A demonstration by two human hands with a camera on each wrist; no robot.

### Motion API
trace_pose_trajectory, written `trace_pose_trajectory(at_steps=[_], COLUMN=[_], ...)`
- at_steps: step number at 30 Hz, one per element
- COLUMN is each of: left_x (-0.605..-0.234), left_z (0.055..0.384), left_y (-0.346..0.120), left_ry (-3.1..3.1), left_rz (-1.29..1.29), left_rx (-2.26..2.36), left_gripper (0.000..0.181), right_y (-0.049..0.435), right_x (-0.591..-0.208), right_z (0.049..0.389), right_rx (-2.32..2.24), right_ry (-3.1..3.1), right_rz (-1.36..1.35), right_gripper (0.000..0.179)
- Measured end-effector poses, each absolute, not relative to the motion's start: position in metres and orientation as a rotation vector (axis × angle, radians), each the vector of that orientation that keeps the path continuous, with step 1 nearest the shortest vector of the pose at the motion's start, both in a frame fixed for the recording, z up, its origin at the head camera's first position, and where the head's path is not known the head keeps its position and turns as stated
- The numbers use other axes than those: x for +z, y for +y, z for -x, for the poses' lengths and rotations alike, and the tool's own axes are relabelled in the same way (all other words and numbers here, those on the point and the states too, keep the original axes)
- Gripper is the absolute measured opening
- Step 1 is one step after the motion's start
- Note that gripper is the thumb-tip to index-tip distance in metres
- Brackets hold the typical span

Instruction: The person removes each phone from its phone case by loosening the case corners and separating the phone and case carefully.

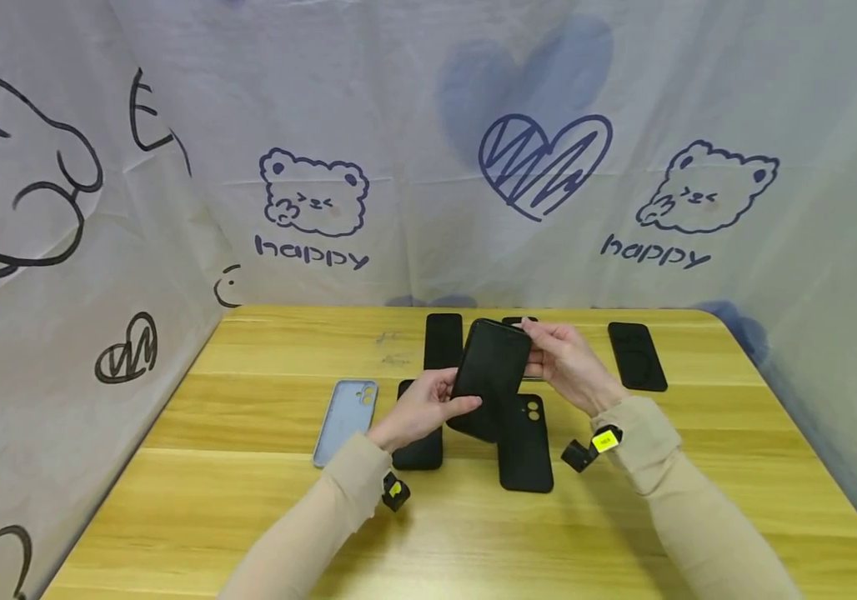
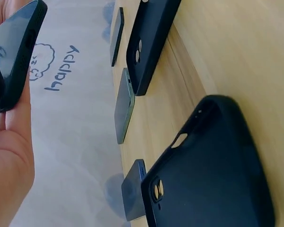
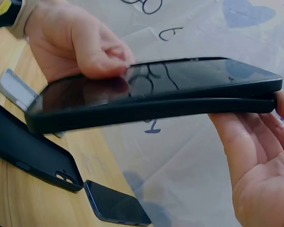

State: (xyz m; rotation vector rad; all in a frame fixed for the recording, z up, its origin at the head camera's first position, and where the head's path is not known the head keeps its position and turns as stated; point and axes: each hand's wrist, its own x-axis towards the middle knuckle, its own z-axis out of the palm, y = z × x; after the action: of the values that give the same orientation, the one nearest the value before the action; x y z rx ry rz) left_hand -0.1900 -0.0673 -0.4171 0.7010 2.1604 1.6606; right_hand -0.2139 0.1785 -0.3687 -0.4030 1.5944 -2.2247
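Both hands hold a black phone (image 1: 492,358) tilted above the table, its dark screen facing up. Under it, in the right wrist view, lies a black phone case (image 3: 170,109). The two are close together at one end, and a narrow gap shows between them toward the right hand. My left hand (image 1: 423,408) grips the lower left side, thumb over the screen. At the upper right corner my right hand (image 1: 565,360) pinches the edge, with fingers (image 3: 236,137) beneath the case.
Below the held phone lies a black case (image 1: 526,446) with camera holes. Another dark case (image 1: 418,450) is partly behind the left hand, beside a light blue case (image 1: 346,421). Dark phones lie at the back (image 1: 443,340) and right (image 1: 637,357). A printed cloth (image 1: 428,233) hangs behind the table.
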Motion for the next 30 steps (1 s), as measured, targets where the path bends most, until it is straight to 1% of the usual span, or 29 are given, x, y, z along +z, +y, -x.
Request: trace_pose_trajectory(at_steps=[2,6,12,15,19,22,26,30], left_x=[-0.418,-0.42,-0.417,-0.412,-0.409,-0.41,-0.411,-0.408], left_z=[0.191,0.191,0.194,0.196,0.198,0.2,0.2,0.199], left_y=[-0.067,-0.064,-0.058,-0.054,-0.049,-0.044,-0.04,-0.042], left_ry=[2.149,2.056,1.868,1.768,1.723,1.745,1.839,1.869], left_rz=[-0.67,-0.603,-0.379,-0.245,-0.126,-0.084,-0.09,-0.131], left_rx=[1.69,1.834,2.191,2.342,2.444,2.475,2.434,2.394], left_gripper=[0.022,0.031,0.024,0.03,0.034,0.034,0.032,0.029], right_y=[0.177,0.176,0.176,0.173,0.162,0.154,0.145,0.14], right_x=[-0.368,-0.37,-0.389,-0.4,-0.408,-0.411,-0.414,-0.417], right_z=[0.213,0.21,0.203,0.199,0.193,0.189,0.187,0.187], right_rx=[-2.223,-2.245,-2.15,-2.079,-2.03,-2.042,-2.135,-2.242], right_ry=[1.593,1.67,2.057,2.134,2.12,2.113,2.14,2.183], right_rz=[0.387,0.325,0.354,0.365,0.377,0.406,0.398,0.317], right_gripper=[0.03,0.032,0.051,0.054,0.052,0.048,0.041,0.035])
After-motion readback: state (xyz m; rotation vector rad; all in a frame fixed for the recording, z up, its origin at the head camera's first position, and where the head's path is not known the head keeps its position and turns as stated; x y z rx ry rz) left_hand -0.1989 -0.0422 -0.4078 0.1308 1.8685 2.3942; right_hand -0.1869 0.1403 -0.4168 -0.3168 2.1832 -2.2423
